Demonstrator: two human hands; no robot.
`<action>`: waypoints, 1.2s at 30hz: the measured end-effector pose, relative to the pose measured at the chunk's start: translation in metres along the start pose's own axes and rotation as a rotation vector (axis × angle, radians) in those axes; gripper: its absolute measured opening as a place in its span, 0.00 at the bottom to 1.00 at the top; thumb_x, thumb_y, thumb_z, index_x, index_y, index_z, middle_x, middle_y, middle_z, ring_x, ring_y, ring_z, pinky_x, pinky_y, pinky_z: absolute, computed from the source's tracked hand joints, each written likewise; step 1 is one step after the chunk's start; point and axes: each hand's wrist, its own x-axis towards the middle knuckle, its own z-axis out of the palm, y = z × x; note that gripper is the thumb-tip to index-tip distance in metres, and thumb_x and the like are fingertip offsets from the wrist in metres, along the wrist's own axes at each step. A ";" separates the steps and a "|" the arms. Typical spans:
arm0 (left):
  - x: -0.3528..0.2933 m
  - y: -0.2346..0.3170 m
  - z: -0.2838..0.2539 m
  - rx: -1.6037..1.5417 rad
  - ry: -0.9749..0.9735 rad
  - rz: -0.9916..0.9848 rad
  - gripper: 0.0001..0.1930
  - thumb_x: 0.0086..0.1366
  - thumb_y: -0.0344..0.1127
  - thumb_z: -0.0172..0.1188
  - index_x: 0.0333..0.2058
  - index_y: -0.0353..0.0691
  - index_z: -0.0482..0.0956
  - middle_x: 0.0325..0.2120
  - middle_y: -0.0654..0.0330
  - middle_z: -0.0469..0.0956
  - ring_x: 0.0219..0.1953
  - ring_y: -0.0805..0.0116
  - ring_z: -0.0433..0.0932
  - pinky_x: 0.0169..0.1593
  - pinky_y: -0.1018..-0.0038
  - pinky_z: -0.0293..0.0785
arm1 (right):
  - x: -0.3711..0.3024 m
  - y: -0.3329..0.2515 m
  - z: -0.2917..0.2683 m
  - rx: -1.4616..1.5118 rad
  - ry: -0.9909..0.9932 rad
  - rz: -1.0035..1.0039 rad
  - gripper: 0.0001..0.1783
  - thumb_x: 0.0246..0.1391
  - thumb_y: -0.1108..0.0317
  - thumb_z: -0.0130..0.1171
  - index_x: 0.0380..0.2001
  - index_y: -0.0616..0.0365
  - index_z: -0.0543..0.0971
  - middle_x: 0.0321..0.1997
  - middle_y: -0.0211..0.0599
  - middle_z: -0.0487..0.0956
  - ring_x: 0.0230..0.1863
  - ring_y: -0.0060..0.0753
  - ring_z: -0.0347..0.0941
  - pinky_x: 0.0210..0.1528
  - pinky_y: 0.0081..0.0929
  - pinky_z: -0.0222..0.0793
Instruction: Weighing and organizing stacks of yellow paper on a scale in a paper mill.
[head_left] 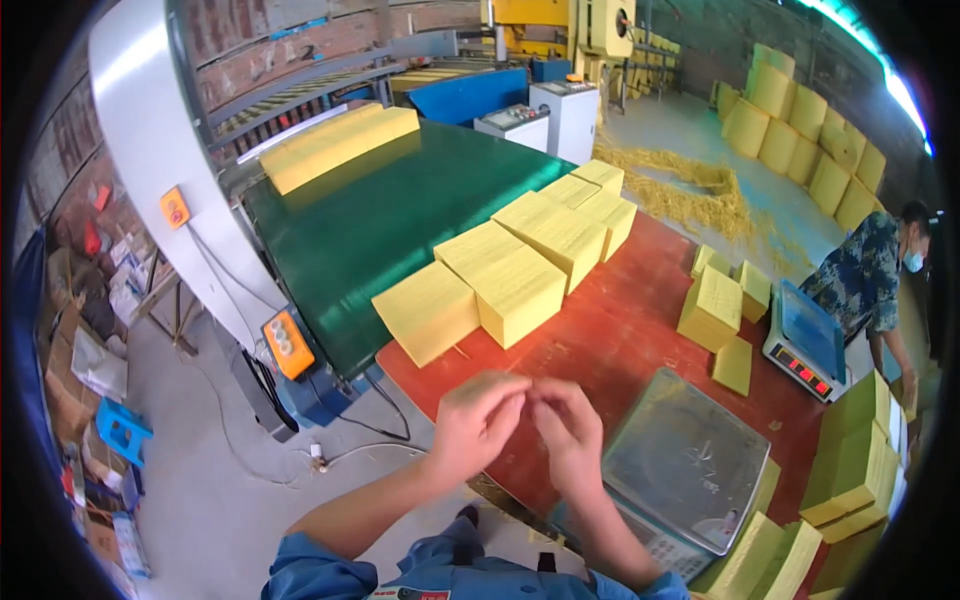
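My left hand [476, 422] and my right hand [568, 432] meet at the fingertips above the near edge of the red table [610, 310]. Both are closed in a pinch; anything between the fingers is too small to make out. Just beyond them stands a row of thick yellow paper stacks [520, 292], the nearest slightly fanned, along the border with a green conveyor belt [400, 215]. Beside my right forearm sits a scale with a bare metal pan [690, 452].
A long yellow paper block [340, 148] lies at the belt's far end. Smaller paper stacks [712, 308] stand right, near a second scale [805, 340] and a co-worker [865, 270]. Orange control box [288, 343], cables and blue stool [122, 428] are at left.
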 end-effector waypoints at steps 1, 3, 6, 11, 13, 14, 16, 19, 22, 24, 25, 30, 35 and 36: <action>0.018 -0.031 -0.009 0.105 0.004 0.017 0.10 0.63 0.24 0.59 0.44 0.33 0.80 0.37 0.51 0.82 0.38 0.55 0.83 0.40 0.70 0.78 | 0.032 0.022 0.015 -0.024 0.009 -0.001 0.13 0.59 0.77 0.56 0.48 0.64 0.75 0.46 0.36 0.78 0.47 0.27 0.75 0.48 0.27 0.74; 0.054 -0.091 -0.020 0.274 -0.014 0.022 0.12 0.63 0.26 0.59 0.45 0.32 0.79 0.41 0.49 0.81 0.42 0.51 0.81 0.45 0.65 0.78 | 0.098 0.070 0.032 -0.504 0.051 -0.127 0.15 0.58 0.76 0.58 0.49 0.63 0.75 0.49 0.42 0.78 0.50 0.34 0.76 0.48 0.28 0.75; 0.107 -0.176 -0.009 0.507 -0.067 0.123 0.15 0.64 0.31 0.58 0.48 0.31 0.77 0.47 0.47 0.79 0.50 0.49 0.77 0.55 0.59 0.73 | 0.192 0.116 0.030 -0.810 0.158 -0.265 0.19 0.55 0.74 0.60 0.51 0.61 0.75 0.54 0.48 0.76 0.55 0.43 0.75 0.54 0.34 0.72; 0.141 -0.231 0.017 0.781 -0.307 0.067 0.19 0.66 0.36 0.55 0.50 0.28 0.76 0.56 0.45 0.74 0.62 0.49 0.68 0.67 0.56 0.59 | 0.263 0.167 0.008 -1.469 0.090 -0.164 0.28 0.58 0.58 0.58 0.59 0.57 0.71 0.66 0.43 0.69 0.68 0.49 0.62 0.67 0.52 0.55; 0.147 -0.235 0.025 0.804 -0.420 0.077 0.19 0.66 0.37 0.53 0.50 0.28 0.77 0.55 0.44 0.74 0.63 0.50 0.67 0.67 0.55 0.59 | 0.267 0.173 -0.003 -1.514 0.090 -0.176 0.27 0.59 0.55 0.55 0.60 0.53 0.71 0.67 0.41 0.67 0.67 0.47 0.62 0.65 0.54 0.56; 0.142 -0.241 0.026 0.801 -0.437 0.066 0.19 0.66 0.37 0.53 0.50 0.28 0.77 0.55 0.44 0.74 0.63 0.50 0.67 0.67 0.55 0.59 | 0.268 0.167 -0.001 -1.482 0.032 -0.154 0.26 0.60 0.56 0.55 0.60 0.50 0.71 0.67 0.39 0.68 0.66 0.47 0.63 0.65 0.54 0.57; 0.138 -0.247 0.034 0.816 -0.341 0.203 0.19 0.65 0.37 0.53 0.49 0.28 0.77 0.54 0.44 0.76 0.61 0.50 0.68 0.67 0.54 0.58 | 0.262 0.155 -0.004 -1.478 -0.021 -0.115 0.24 0.61 0.57 0.53 0.60 0.44 0.71 0.65 0.36 0.70 0.63 0.46 0.67 0.62 0.53 0.60; 0.136 -0.245 0.050 0.699 -0.248 0.223 0.19 0.63 0.38 0.55 0.46 0.27 0.78 0.51 0.44 0.77 0.59 0.53 0.70 0.66 0.50 0.57 | 0.258 0.147 -0.014 -1.373 -0.029 -0.049 0.24 0.61 0.58 0.53 0.60 0.45 0.71 0.63 0.37 0.71 0.62 0.47 0.68 0.60 0.53 0.63; 0.142 -0.239 0.048 0.657 -0.256 0.214 0.19 0.64 0.38 0.55 0.46 0.28 0.78 0.54 0.44 0.75 0.60 0.52 0.70 0.65 0.50 0.59 | 0.259 0.144 -0.026 -1.389 -0.041 -0.031 0.25 0.59 0.60 0.54 0.61 0.46 0.71 0.63 0.38 0.71 0.62 0.48 0.68 0.59 0.53 0.65; 0.150 -0.237 0.038 0.642 -0.186 0.205 0.18 0.63 0.36 0.55 0.48 0.28 0.77 0.54 0.45 0.75 0.57 0.50 0.71 0.61 0.53 0.65 | 0.268 0.144 -0.027 -1.370 -0.043 -0.024 0.26 0.58 0.60 0.55 0.61 0.46 0.71 0.63 0.39 0.72 0.62 0.49 0.68 0.60 0.53 0.66; 0.153 -0.236 0.033 0.644 -0.198 0.210 0.18 0.63 0.36 0.55 0.48 0.28 0.77 0.54 0.45 0.75 0.57 0.50 0.71 0.61 0.53 0.65 | 0.270 0.147 -0.027 -1.265 -0.001 0.028 0.29 0.55 0.61 0.57 0.61 0.46 0.71 0.61 0.43 0.72 0.61 0.50 0.69 0.60 0.51 0.67; 0.157 -0.237 0.038 0.664 -0.311 -0.035 0.20 0.61 0.33 0.59 0.50 0.27 0.75 0.52 0.44 0.73 0.54 0.48 0.71 0.59 0.57 0.68 | 0.271 0.162 -0.040 -0.981 0.164 0.237 0.35 0.46 0.60 0.64 0.61 0.47 0.71 0.57 0.52 0.75 0.58 0.54 0.72 0.60 0.42 0.70; 0.151 -0.228 0.066 0.605 -0.258 0.037 0.20 0.60 0.33 0.61 0.47 0.26 0.75 0.50 0.43 0.72 0.53 0.47 0.69 0.57 0.55 0.68 | 0.266 0.146 -0.068 -0.972 0.194 0.298 0.36 0.44 0.60 0.64 0.61 0.47 0.73 0.58 0.53 0.75 0.58 0.50 0.73 0.60 0.40 0.70; 0.149 -0.220 0.076 0.587 -0.298 0.012 0.19 0.60 0.34 0.62 0.46 0.26 0.75 0.49 0.43 0.72 0.52 0.47 0.69 0.57 0.56 0.68 | 0.261 0.142 -0.081 -0.975 0.199 0.298 0.36 0.44 0.60 0.64 0.61 0.47 0.73 0.58 0.53 0.75 0.58 0.50 0.73 0.60 0.40 0.70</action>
